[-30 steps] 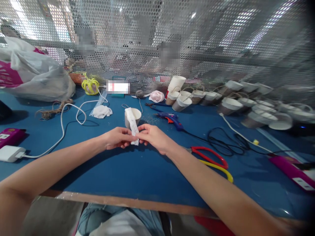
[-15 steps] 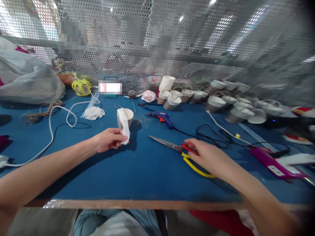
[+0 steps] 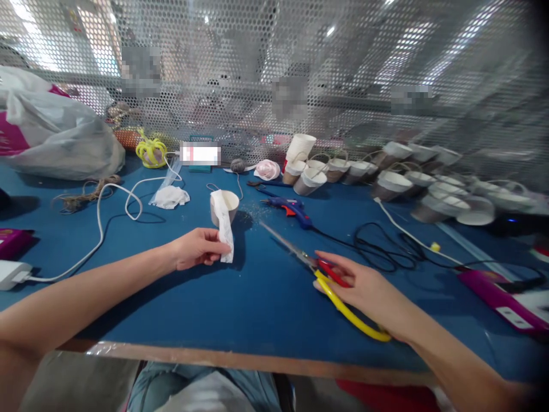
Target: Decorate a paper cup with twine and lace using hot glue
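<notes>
Pinched in the fingers of my left hand (image 3: 199, 249) is a strip of white lace ribbon (image 3: 226, 229). The strip runs up to the rim of a small paper cup (image 3: 233, 201) on the table and hangs down its near side. My right hand (image 3: 349, 278) is closed on a pair of scissors (image 3: 306, 258) with red and yellow handles. Their blades look shut and point up and left, toward the cup. A blue glue gun (image 3: 289, 208) lies between the cup and the scissors.
Several paper cups with handles (image 3: 311, 181) stand along the back right. A black cord (image 3: 381, 246) coils at right near a purple power strip (image 3: 500, 300). At left are a white cable (image 3: 102, 220), white lace (image 3: 171, 197) and a plastic bag (image 3: 64, 131). Behind rises a perforated metal screen (image 3: 240, 57).
My right hand has taken the scissors up from the table, with the fingers now further round the handles. The left hand still pinches the lace ribbon. The view has shifted slightly.
</notes>
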`<state>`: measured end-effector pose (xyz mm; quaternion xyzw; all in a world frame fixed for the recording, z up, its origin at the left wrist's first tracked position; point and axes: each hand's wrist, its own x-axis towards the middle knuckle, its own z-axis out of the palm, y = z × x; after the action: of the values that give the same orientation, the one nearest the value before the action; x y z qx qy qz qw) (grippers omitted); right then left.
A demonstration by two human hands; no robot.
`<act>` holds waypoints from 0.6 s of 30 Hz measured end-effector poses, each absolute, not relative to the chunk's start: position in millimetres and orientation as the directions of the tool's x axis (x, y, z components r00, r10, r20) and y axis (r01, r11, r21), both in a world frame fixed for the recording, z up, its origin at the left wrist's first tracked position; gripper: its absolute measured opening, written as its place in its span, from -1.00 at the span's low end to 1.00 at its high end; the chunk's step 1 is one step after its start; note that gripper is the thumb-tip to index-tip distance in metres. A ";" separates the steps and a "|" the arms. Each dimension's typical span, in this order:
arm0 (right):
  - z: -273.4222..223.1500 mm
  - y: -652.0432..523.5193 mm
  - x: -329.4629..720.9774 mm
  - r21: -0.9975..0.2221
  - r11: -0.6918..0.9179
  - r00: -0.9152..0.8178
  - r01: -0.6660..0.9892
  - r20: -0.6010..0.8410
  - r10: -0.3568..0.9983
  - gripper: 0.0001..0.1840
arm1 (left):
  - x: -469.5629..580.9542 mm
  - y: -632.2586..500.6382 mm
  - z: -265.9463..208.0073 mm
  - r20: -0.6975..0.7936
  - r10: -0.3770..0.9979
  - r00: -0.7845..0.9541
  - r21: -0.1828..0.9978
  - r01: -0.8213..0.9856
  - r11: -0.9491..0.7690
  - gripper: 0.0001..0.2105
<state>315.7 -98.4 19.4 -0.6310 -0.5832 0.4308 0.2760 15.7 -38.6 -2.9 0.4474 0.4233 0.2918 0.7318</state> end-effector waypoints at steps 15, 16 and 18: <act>24.2 -78.3 237.9 -0.905 -0.359 -0.412 -0.230 -0.244 0.878 -0.32 | 22.5 -45.5 -0.1 -0.299 0.854 0.425 0.916 -0.124 0.383 -0.79; 25.5 -77.5 235.3 -0.908 -0.358 -0.419 -0.220 -0.243 0.875 -0.30 | 22.3 -45.2 0.6 -0.299 0.856 0.422 0.912 -0.138 0.387 -0.80; 28.4 -80.4 232.5 -0.898 -0.392 -0.446 -0.198 -0.274 0.852 -0.27 | 21.8 -43.9 2.2 -0.296 0.862 0.412 0.902 -0.178 0.394 -0.81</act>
<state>232.5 -80.4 28.4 -0.3880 -0.4213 0.7386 0.3555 21.8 -43.9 2.2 0.4189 0.4082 0.3568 0.7284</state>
